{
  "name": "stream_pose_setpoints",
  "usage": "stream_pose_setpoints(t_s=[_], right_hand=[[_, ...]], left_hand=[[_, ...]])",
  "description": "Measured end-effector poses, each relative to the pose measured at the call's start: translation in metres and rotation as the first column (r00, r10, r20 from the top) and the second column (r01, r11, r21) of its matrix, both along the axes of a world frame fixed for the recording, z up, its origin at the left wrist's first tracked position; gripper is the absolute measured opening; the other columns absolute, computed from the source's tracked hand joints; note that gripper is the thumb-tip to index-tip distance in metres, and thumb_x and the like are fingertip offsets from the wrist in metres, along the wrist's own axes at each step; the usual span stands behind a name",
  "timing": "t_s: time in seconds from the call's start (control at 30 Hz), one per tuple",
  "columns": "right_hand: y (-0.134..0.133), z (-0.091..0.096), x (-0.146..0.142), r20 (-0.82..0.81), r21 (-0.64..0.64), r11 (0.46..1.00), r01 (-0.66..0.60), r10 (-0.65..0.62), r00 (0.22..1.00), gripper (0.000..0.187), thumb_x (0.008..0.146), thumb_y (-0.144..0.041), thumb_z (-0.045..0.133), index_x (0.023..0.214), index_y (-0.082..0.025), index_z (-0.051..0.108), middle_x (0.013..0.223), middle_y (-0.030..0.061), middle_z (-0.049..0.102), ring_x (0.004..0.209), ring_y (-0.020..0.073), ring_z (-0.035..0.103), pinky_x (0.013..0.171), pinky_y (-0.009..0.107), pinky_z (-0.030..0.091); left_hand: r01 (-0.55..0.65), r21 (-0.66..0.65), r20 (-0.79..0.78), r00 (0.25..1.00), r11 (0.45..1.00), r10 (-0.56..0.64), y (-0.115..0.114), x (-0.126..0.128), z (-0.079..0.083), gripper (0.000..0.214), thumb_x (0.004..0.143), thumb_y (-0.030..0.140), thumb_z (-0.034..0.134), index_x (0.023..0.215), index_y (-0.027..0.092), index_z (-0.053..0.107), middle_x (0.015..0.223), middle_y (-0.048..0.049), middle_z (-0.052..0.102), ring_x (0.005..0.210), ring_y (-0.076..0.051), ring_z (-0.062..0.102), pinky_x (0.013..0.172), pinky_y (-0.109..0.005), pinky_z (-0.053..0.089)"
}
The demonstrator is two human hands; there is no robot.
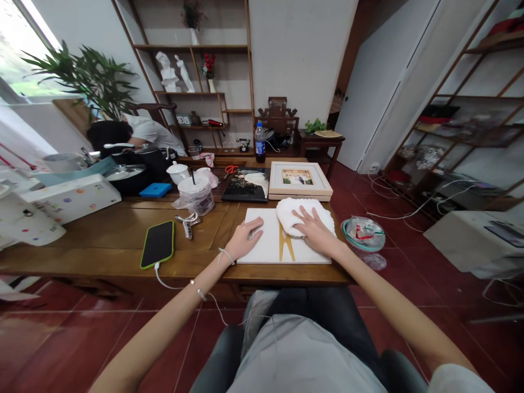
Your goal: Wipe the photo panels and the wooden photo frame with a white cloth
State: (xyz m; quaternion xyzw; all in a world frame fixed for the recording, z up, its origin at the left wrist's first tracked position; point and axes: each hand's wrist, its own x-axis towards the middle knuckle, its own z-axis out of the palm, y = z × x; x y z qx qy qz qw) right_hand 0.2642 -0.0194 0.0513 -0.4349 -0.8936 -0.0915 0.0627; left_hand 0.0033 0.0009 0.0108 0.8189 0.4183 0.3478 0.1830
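Note:
A white board [262, 252] with a yellow, two-legged shape [285, 248] on its face lies flat at the table's front edge. My left hand [245, 238] rests on the board's left side, fingers stretched out and holding nothing. A folded white cloth [287, 212] covers the upper right of the board and hides part of the yellow shape. Spread over this cloth, my right hand [314, 232] presses it flat against the board without gripping it.
Behind the board lie a framed picture [301, 177] and a dark picture [248, 185]. A phone [158, 244] with a cable, a bagged cup [194, 192] and a cola bottle [260, 143] stand about the wooden table [123, 218]. Another person [153, 131] leans down at the far left.

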Motion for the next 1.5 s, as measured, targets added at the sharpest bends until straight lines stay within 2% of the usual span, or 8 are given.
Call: stream_pose_setpoints(t_s=[0.2,0.47,0.63,0.73,0.87,0.97,1.2,1.5], right_hand=[[-0.022,0.018,-0.006,-0.041,-0.123,0.992,-0.009,0.004,0.999,0.054,0.069,0.001,0.042,0.119,-0.015,0.051,0.134,0.0157,0.042,0.128,0.0287,0.029,0.102,0.055,0.016],[-0.103,0.057,-0.005,-0.027,-0.335,0.936,-0.109,0.107,0.994,0.046,0.069,0.001,0.039,0.106,-0.018,0.059,0.116,0.0126,0.056,0.108,0.0248,0.050,0.092,0.040,0.036],[-0.082,0.084,0.031,-0.211,-0.500,0.842,-0.204,0.110,0.971,0.044,0.066,-0.004,0.039,0.101,-0.020,0.061,0.091,0.0042,0.064,0.086,0.0202,0.056,0.076,0.030,0.043],[-0.050,0.092,0.051,-0.413,-0.345,0.933,-0.105,-0.050,0.909,0.038,0.070,-0.008,0.038,0.099,-0.017,0.061,0.092,0.0037,0.064,0.085,0.0210,0.057,0.075,0.030,0.044],[-0.019,0.083,0.047,-0.526,0.015,0.991,0.136,-0.108,0.844,0.035,0.066,-0.003,0.037,0.090,-0.014,0.061,0.096,0.0083,0.064,0.091,0.0241,0.057,0.079,0.036,0.044],[-0.007,0.061,0.024,-0.362,0.161,0.987,0.021,0.039,0.931,0.042,0.060,0.002,0.040,0.092,-0.014,0.061,0.127,0.0124,0.050,0.121,0.0286,0.040,0.099,0.047,0.029],[0.007,0.006,-0.017,-0.159,-0.079,0.988,-0.131,0.117,0.980,0.049,0.063,-0.002,0.044,0.108,-0.016,0.058,0.141,0.0098,0.033,0.133,0.0256,0.020,0.105,0.050,0.017],[-0.011,0.016,-0.030,-0.113,-0.122,0.990,-0.071,0.058,0.992,0.044,0.069,-0.004,0.043,0.108,-0.015,0.060,0.137,0.0108,0.040,0.131,0.0291,0.025,0.103,0.055,0.018]], left_hand=[[-0.005,-0.019,0.003,1.000,1.000,0.006,-0.001,0.001,0.001,0.035,0.083,0.029,0.049,0.115,0.020,0.058,0.125,-0.0085,0.055,0.121,-0.023,0.045,0.107,-0.045,0.024],[-0.011,-0.018,0.004,1.000,1.000,0.012,-0.002,0.002,0.003,0.035,0.082,0.029,0.048,0.113,0.017,0.060,0.123,-0.0077,0.057,0.121,-0.022,0.046,0.107,-0.041,0.028],[-0.008,-0.016,0.008,1.000,1.000,0.008,-0.002,0.001,0.002,0.035,0.082,0.029,0.047,0.113,0.017,0.059,0.123,-0.0081,0.056,0.121,-0.021,0.046,0.106,-0.041,0.028],[-0.005,-0.014,0.004,1.000,1.000,0.006,-0.001,0.001,0.001,0.036,0.082,0.028,0.047,0.114,0.017,0.059,0.124,-0.0086,0.056,0.121,-0.021,0.045,0.107,-0.041,0.027],[-0.004,-0.015,0.003,1.000,1.000,0.004,-0.001,0.001,0.001,0.036,0.083,0.029,0.047,0.115,0.017,0.058,0.124,-0.0090,0.055,0.121,-0.021,0.046,0.106,-0.041,0.028],[-0.008,-0.018,0.002,1.000,1.000,0.008,-0.001,0.000,0.001,0.036,0.083,0.029,0.048,0.115,0.018,0.058,0.124,-0.0084,0.055,0.121,-0.022,0.046,0.107,-0.042,0.027],[-0.016,-0.028,-0.005,1.000,0.999,0.015,-0.001,0.001,0.001,0.036,0.083,0.030,0.048,0.116,0.020,0.057,0.125,-0.0074,0.055,0.121,-0.022,0.045,0.107,-0.043,0.025],[-0.016,-0.022,-0.007,1.000,1.000,0.016,-0.002,0.001,0.001,0.036,0.083,0.030,0.048,0.116,0.019,0.058,0.125,-0.0076,0.055,0.121,-0.022,0.045,0.107,-0.043,0.025]])
